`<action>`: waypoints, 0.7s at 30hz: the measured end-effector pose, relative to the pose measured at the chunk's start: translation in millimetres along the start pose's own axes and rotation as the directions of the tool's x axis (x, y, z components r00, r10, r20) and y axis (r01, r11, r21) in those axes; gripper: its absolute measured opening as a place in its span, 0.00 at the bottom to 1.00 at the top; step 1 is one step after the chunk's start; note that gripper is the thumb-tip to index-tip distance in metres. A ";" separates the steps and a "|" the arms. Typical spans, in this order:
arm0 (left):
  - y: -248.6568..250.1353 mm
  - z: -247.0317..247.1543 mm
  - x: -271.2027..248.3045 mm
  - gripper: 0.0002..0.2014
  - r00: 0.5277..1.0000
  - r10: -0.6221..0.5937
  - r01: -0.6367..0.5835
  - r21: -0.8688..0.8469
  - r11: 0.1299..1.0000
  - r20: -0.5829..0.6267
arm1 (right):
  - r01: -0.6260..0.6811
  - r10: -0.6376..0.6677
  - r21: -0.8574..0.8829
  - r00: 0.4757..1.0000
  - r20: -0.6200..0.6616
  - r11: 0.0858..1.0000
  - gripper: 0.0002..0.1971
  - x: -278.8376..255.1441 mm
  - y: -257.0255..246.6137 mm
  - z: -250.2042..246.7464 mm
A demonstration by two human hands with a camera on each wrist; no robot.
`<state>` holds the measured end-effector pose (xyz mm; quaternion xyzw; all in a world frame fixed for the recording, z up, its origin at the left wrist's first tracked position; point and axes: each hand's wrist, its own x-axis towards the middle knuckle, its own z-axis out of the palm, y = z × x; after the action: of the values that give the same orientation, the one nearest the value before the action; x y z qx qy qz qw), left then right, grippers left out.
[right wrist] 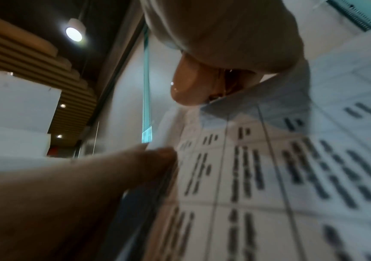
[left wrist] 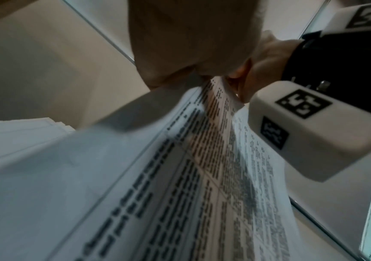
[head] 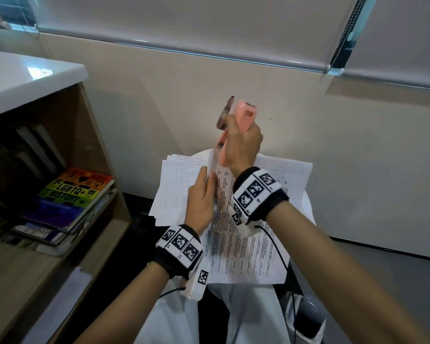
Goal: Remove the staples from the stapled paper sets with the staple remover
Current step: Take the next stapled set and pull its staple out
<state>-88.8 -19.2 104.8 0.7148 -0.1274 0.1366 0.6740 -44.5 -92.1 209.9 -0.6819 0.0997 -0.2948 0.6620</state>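
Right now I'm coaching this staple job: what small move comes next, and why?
Probably ease the pink staple remover away from the paper set: the right hand grips it at the sheet's raised top corner while the left hand pinches that edge.

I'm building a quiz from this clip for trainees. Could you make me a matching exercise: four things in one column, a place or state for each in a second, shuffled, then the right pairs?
Things
1. staple remover
2. paper set
3. rainbow-covered book
4. loose sheets

Places or states
A. lying on a shelf of the wooden unit
B. gripped in the right hand, raised
C. its top edge pinched by the left hand
D. lying flat, left of the left hand

Pairs: 1-B, 2-C, 3-A, 4-D
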 end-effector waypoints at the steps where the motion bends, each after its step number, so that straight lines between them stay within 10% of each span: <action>1: 0.2 -0.8 0.6 0.15 1.000 -0.006 0.006 -0.010 1.000 0.004 | 0.012 -0.012 -0.035 1.000 0.008 0.999 0.10 -1.5 3.1 2.2; 10: -5.3 -7.1 1.4 0.01 0.990 -0.043 0.055 -0.087 0.995 0.133 | 0.073 -0.069 -0.076 0.996 0.052 0.994 0.14 -1.7 11.3 14.4; 21: -30.3 -13.5 -4.6 0.16 0.975 -0.144 0.168 -0.133 0.977 0.170 | 0.060 -0.065 0.091 0.997 0.048 0.994 0.12 15.1 -0.1 -7.8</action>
<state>-82.2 -3.9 75.7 0.6796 -0.1341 0.0157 0.7211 -36.5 -106.7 213.7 -0.6616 0.0482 -0.3021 0.6847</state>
